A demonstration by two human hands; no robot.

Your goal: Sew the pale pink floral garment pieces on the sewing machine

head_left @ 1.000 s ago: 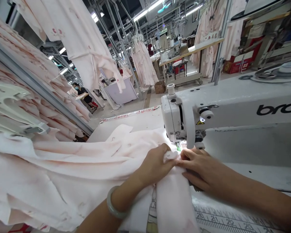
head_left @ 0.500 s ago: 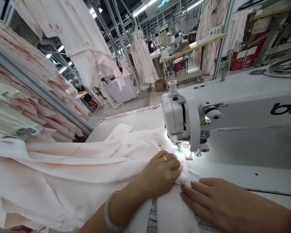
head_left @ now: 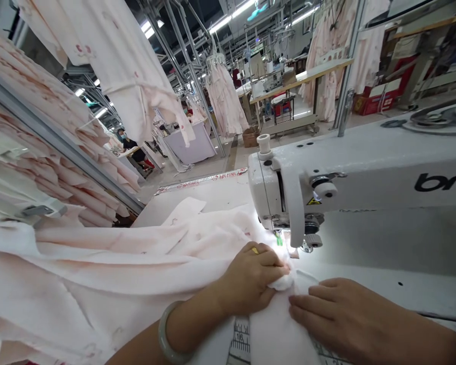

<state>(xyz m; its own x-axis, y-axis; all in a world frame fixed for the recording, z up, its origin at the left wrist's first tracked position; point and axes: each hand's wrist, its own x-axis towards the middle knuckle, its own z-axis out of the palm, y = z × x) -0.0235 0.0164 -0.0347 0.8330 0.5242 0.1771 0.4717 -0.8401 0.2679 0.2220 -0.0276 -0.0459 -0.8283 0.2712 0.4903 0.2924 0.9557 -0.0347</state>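
Note:
Pale pink printed fabric [head_left: 129, 274] spreads over the sewing table and runs up to the needle area of a white sewing machine [head_left: 273, 192]. My left hand [head_left: 251, 279], with a gold ring and a bangle at the wrist, is closed on a gathered fold of the fabric just in front of the presser foot. To its right, my right hand [head_left: 338, 309] rests its outstretched fingers on a strip of the same fabric; its thumb is hidden. A green part [head_left: 278, 238] shows beside the lit needle, whose tip I cannot make out.
A printed measuring tape [head_left: 240, 340] lies under the fabric at the front. Pink garments [head_left: 137, 71] hang at upper left, by a metal rail [head_left: 61, 132]. Beyond are another worktable [head_left: 304, 78], a brown box [head_left: 250, 137] and a seated person [head_left: 131, 144].
My left hand has shifted slightly down, and a white fold shows by its fingertips. My right hand has moved slightly right. The view has shifted a little.

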